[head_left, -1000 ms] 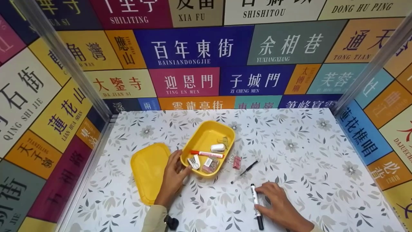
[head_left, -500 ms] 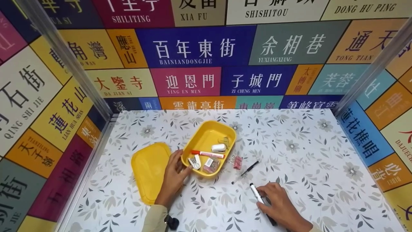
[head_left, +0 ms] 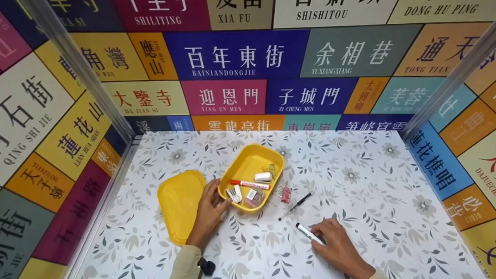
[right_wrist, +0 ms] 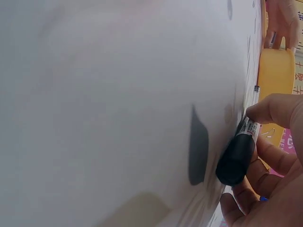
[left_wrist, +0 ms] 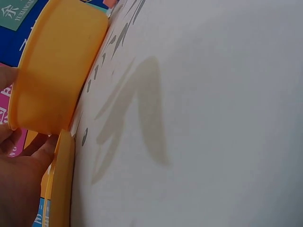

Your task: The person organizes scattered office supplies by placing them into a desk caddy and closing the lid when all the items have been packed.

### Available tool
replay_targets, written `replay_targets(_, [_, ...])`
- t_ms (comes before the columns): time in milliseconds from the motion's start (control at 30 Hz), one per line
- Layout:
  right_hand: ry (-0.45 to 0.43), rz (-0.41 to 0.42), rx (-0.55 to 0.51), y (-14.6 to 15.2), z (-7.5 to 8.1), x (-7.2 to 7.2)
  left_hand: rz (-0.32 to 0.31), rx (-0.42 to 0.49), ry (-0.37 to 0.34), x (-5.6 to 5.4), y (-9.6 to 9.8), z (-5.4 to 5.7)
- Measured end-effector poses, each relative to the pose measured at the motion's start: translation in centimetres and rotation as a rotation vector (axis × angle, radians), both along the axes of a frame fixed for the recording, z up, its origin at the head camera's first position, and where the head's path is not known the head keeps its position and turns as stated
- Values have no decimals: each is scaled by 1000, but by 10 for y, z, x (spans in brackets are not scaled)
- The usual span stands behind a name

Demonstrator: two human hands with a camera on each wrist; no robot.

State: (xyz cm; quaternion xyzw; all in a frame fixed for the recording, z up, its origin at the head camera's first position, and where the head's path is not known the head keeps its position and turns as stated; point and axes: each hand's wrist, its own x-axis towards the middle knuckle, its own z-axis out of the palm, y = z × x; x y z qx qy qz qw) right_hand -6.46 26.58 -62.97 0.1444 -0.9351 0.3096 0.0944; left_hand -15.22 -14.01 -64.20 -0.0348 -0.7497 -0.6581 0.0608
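Observation:
My left hand (head_left: 211, 211) holds the near left side of an open yellow plastic box (head_left: 231, 164), its thumb at the near corner. In the left wrist view, fingers sit against the box wall (left_wrist: 61, 71). Low over the table, my right hand (head_left: 335, 242) pinches a white marker (head_left: 309, 233) with black ends between thumb and fingers. Its thick black end (right_wrist: 235, 161) faces the right wrist camera. Inside the box lie a red-and-white marker (head_left: 250, 185), a small white stapler-like item (head_left: 262, 177), a white-and-silver item (head_left: 233, 193), a clear pack of small pink pieces (head_left: 254, 197) and a yellowish clip (head_left: 269, 168).
A yellow lid (head_left: 179, 209) lies flat left of the box, partly behind the left forearm. Right of the box are a pink binder clip (head_left: 285, 195) and a slim black-and-clear pen (head_left: 300, 202). Sign-covered walls (head_left: 236, 54) enclose the floral-patterned table (head_left: 372, 162) at back and sides.
The right hand has turned the white marker from nearly upright in view to slanting up-left, and its far end has shifted slightly left. The left hand keeps its place on the box.

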Motion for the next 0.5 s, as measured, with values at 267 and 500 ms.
replay_targets(267, [18,20,-42,1,1,1,9,-11,-18,0,0,1])
replay_targets(500, [-7,38,-77,2,3,-1,13,-23,-27,1,0,2])
